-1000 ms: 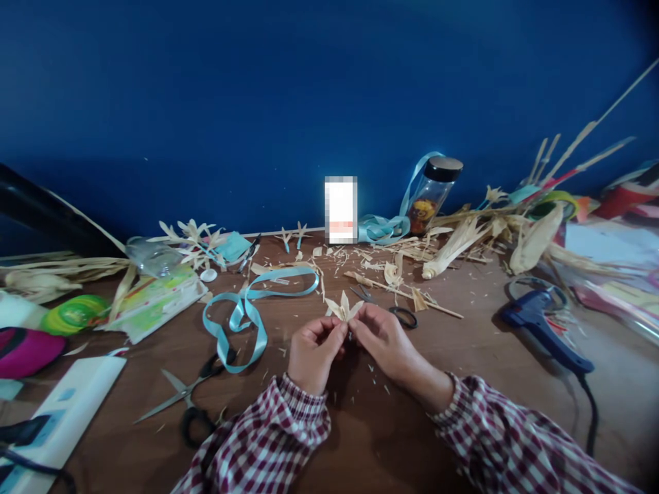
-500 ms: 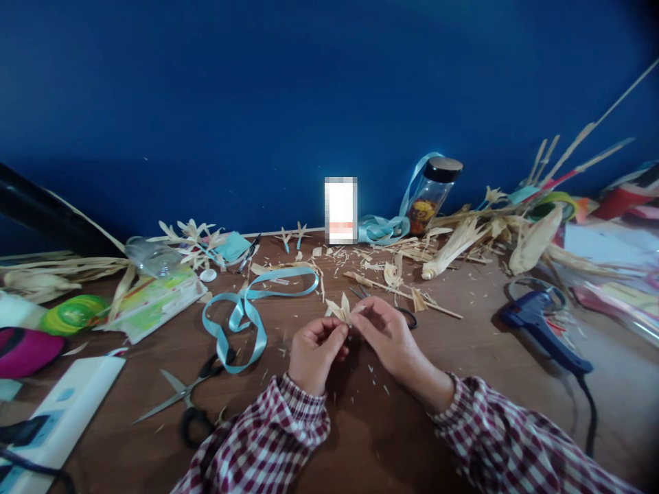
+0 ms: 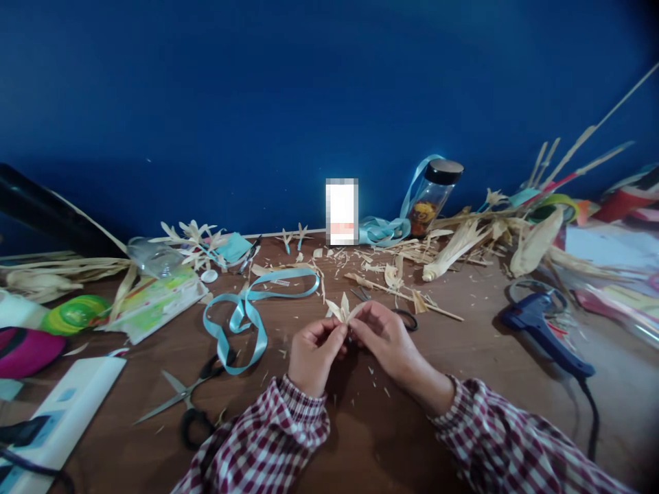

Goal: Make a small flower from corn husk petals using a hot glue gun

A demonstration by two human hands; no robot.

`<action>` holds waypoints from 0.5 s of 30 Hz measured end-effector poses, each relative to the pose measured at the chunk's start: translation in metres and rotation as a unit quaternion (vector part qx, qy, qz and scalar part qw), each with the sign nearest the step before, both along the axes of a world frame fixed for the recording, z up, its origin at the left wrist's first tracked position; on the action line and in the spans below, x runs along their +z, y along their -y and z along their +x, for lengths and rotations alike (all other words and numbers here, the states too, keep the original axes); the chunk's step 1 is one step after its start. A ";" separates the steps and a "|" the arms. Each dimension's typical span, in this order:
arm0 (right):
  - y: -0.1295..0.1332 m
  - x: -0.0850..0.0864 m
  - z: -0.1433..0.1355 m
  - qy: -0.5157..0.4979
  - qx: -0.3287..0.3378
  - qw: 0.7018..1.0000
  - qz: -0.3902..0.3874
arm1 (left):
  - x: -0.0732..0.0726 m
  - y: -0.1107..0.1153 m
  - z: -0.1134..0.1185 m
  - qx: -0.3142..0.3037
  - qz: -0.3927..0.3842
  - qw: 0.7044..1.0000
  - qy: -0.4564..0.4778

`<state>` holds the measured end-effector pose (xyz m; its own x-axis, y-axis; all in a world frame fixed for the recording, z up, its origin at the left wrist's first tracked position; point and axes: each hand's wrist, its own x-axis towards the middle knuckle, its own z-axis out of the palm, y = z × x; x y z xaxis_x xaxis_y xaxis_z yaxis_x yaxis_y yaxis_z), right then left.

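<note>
Between my hands is a small pale flower of pointed corn-husk petals [image 3: 343,308], its petals up and its base hidden by fingertips. My left hand [image 3: 315,348] pinches that base between thumb and fingers. Closed from the other side, my right hand [image 3: 386,339] has its thumb and forefinger on the right-hand petal. Left of my hands lie a loose light-blue ribbon [image 3: 260,336] and black-handled scissors [image 3: 188,395], blades spread. Just beyond my right hand, a second black handle loop [image 3: 406,319] shows on the table.
A blue glue gun [image 3: 546,333] lies on the right, its cord running forward. Husk scraps [image 3: 394,271] and dried husks [image 3: 453,247] litter the back, beside a leaning jar [image 3: 435,195]. A white power strip [image 3: 77,412] occupies the front left, with finished husk flowers [image 3: 193,237] farther back.
My right thumb and forefinger have come closer to the flower and closed on its right-hand petal. My left hand keeps nearly the same place and hold.
</note>
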<state>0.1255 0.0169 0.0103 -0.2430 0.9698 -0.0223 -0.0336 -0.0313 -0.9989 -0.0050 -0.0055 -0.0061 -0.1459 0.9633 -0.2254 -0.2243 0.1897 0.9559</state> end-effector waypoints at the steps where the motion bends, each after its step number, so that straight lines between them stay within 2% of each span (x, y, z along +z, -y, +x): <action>1: 0.000 0.000 0.000 0.001 -0.003 1.000 0.003 | -0.001 0.000 0.000 -0.003 0.000 1.000 0.006; 8: 0.002 0.000 -0.001 -0.013 -0.004 1.000 -0.005 | -0.004 -0.001 -0.002 -0.007 -0.003 1.000 0.021; 15: 0.005 -0.001 -0.003 -0.004 0.003 1.000 -0.024 | 0.004 -0.001 -0.003 -0.004 0.026 1.000 0.004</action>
